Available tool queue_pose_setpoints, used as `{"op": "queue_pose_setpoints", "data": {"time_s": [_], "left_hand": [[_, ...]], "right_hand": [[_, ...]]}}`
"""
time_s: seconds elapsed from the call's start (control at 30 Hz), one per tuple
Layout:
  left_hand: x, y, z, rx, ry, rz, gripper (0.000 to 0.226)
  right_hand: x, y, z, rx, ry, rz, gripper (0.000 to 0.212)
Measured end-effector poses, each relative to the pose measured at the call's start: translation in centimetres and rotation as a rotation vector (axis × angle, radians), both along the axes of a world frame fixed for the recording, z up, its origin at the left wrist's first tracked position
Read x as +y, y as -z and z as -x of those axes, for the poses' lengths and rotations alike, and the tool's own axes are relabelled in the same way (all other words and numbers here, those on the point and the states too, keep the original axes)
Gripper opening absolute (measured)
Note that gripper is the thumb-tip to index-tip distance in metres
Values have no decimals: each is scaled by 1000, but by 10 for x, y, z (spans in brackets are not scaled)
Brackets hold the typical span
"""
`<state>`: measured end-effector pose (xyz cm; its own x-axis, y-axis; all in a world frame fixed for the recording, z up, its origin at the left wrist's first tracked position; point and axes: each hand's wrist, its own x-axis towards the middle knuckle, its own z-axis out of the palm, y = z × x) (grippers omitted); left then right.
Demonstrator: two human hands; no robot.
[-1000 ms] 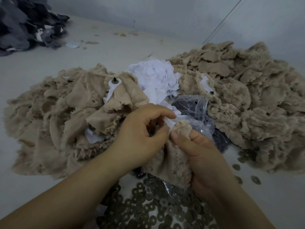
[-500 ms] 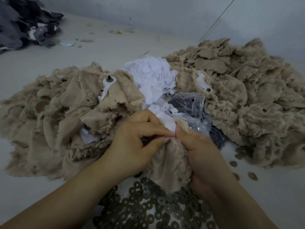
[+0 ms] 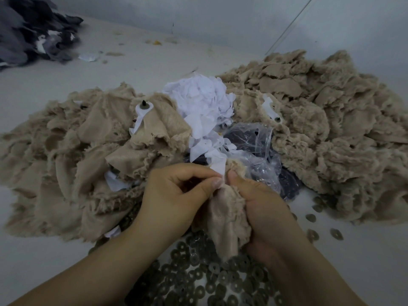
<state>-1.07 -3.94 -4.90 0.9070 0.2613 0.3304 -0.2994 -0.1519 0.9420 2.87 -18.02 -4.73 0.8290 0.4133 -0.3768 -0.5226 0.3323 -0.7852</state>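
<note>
**Item:** beige cloth piece (image 3: 227, 219), fleecy, with frayed edges.

**Location:** held upright between both hands, just above the spread of washers (image 3: 198, 274) at the near edge of the table (image 3: 33, 250).

**Left hand** (image 3: 176, 195): thumb and forefinger pinch the white patch (image 3: 218, 167) at the cloth's top edge. The other fingers are curled under.

**Right hand** (image 3: 262, 208): fingers are wrapped round the body of the cloth. The thumb presses on its top, touching the patch.

**Change:** a second ago the left thumb and forefinger stood apart with something dark between them. They have since closed on the patch, tip to tip with the right thumb.

**Judgement:** the patch is probably being seated on the cloth. A stud may sit beneath, but the fingers hide it.

**Surroundings:** plastic bag (image 3: 254, 138) and white scraps (image 3: 198, 96) just behind the hands, with beige heaps (image 3: 66, 151) on either side.
</note>
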Motion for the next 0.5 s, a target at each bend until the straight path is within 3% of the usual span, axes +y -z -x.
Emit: {"op": "queue_pose_setpoints", "data": {"time_s": [0.17, 0.37, 0.43, 0.5], "left_hand": [[-2, 5, -1, 140, -65, 228, 23], [4, 4, -1, 188, -72, 261, 18], [12, -1, -2, 155, -114, 222, 17], [22, -7, -3, 127, -137, 199, 19]], "right_hand": [[3, 3, 1, 28, 21, 23, 33], [2, 7, -3, 3, -2, 34, 36], [-2, 7, -10, -157, 62, 167, 35], [-10, 6, -20, -506, 162, 544, 24]]}}
